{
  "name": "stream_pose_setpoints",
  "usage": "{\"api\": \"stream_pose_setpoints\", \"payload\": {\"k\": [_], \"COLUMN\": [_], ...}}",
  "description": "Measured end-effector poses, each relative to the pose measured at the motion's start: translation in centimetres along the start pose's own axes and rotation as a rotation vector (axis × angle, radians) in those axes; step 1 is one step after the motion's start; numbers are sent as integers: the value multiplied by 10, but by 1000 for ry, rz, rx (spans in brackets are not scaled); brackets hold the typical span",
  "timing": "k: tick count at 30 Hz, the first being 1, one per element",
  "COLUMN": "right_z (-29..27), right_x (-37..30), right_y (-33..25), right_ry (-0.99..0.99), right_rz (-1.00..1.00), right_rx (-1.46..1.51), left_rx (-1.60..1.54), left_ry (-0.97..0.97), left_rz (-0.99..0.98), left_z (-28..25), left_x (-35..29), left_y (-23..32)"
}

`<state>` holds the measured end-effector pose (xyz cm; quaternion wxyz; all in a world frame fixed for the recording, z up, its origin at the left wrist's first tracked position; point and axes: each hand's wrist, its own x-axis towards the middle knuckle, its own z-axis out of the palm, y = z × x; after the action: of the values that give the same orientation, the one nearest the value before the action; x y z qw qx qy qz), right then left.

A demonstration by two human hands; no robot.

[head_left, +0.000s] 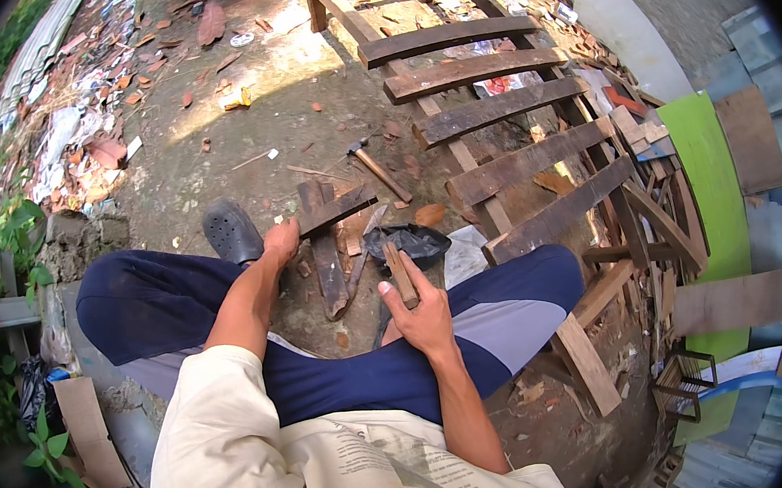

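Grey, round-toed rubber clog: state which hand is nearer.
Left. The left hand is just right of the clog, gripping a dark, flat wooden slat; the right hand is farther off, toward the lower right.

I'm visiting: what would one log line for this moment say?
left hand: holds dark wooden slat by one end | right hand: holds short wooden block | hammer: on ground | slatted wooden frame: ahead, right

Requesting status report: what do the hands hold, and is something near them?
Left hand gripping dark slat. Right hand holding short wooden block. Black bag close by block; hammer on ground ahead.
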<state>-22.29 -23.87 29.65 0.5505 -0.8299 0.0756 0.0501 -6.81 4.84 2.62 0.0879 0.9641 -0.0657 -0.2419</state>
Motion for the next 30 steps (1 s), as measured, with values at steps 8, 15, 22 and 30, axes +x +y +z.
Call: {"api": "stream_pose_setpoints", "payload": {"k": [8, 15, 22, 30], "right_z": [3, 1, -2, 1], "right_x": [6, 10, 6, 29], "right_y": [15, 16, 11, -1], "right_ry": [13, -39, -61, -133], "right_rz": [-87, 45, 19, 12], "right_rx": [-43, -65, -52, -132], "left_rx": [-30, -99, -271, -228], "left_ry": [-33, 41, 122, 217], "left_rz": [-45, -160, -267, -208], "left_z": [3, 22, 26, 41], "left_x": [41, 29, 28, 33], "left_y": [-4, 20, 32, 23]}}
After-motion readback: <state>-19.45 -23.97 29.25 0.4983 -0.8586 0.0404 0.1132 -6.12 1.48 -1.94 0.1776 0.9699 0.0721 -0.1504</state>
